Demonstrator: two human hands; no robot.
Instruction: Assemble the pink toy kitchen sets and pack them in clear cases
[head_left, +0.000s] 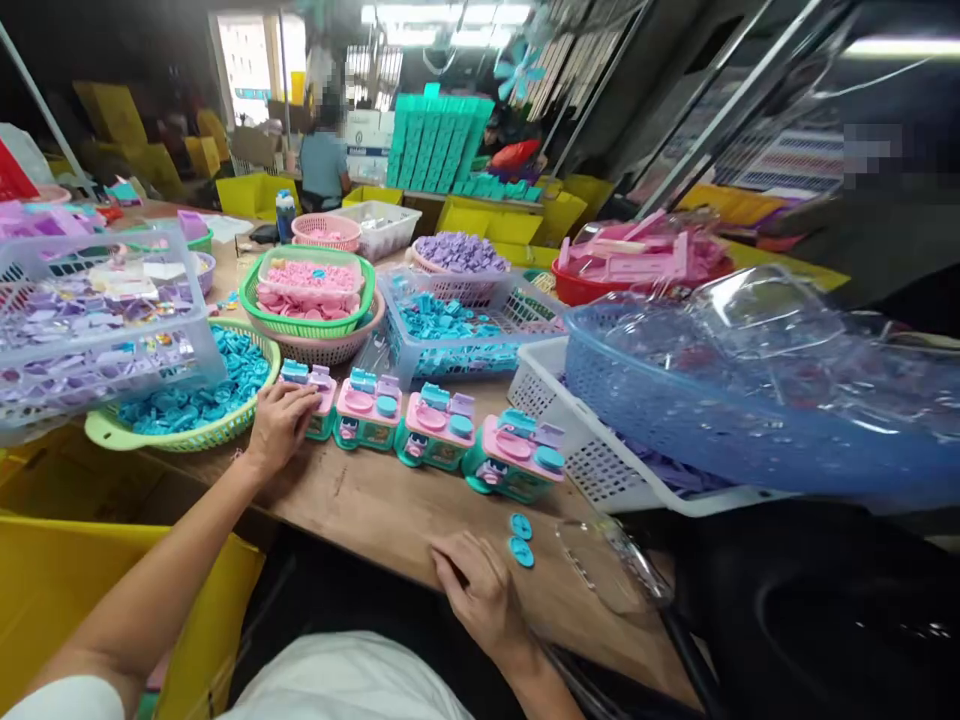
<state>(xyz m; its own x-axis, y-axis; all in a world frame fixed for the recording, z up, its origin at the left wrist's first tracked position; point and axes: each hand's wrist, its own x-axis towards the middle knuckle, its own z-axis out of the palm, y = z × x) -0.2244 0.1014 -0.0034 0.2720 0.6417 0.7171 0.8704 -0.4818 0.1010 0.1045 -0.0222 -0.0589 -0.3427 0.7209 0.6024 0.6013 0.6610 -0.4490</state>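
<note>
Several small toy kitchen sets point(439, 428) with pink tops and teal bodies stand in a row on the wooden table point(390, 520). My left hand point(281, 422) is curled over the leftmost toy point(321, 382) in that row, gripping it. My right hand point(476, 585) rests at the table's near edge, fingers bent down onto the wood, and what it holds, if anything, is hidden. Two loose teal round pieces point(520, 540) lie just right of that hand. A clear plastic shell point(611, 565) lies flat beyond them.
A green basket of teal pieces point(187, 400) sits left, under a white crate of purple parts point(90, 330). Baskets of pink point(311, 290), teal point(450, 330) and purple pieces point(461, 255) stand behind. A blue basket of clear shells point(750, 400) fills the right. A person sits far back.
</note>
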